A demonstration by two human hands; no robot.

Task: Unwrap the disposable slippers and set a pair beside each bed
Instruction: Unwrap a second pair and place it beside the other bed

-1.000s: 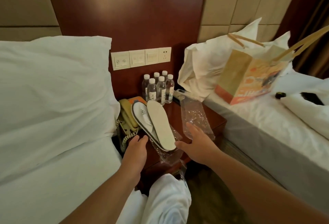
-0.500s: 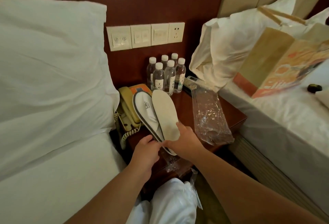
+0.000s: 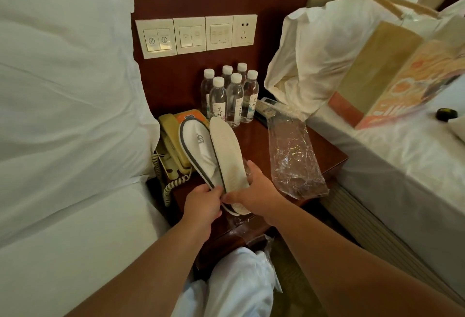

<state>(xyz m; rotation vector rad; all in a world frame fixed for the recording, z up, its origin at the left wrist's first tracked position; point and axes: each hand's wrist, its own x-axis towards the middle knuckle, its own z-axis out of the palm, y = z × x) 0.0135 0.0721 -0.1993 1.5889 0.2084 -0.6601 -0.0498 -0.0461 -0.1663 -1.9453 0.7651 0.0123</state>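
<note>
Dark wooden nightstand (image 3: 324,150) between two beds, both hands (image 3: 201,206) gripping the slippers (image 3: 214,150) above it

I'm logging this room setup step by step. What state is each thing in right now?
Left hand: pinching the slippers' heel end.
Right hand: gripping the slippers' heel end.
Slippers: unwrapped, pressed together as a pair, one sole showing.
Wrapper: empty, lying crumpled on the nightstand.
Bottles: six, upright, capped.
Phone: handset on cradle.
Paper bag: leaning on the right bed.
</note>
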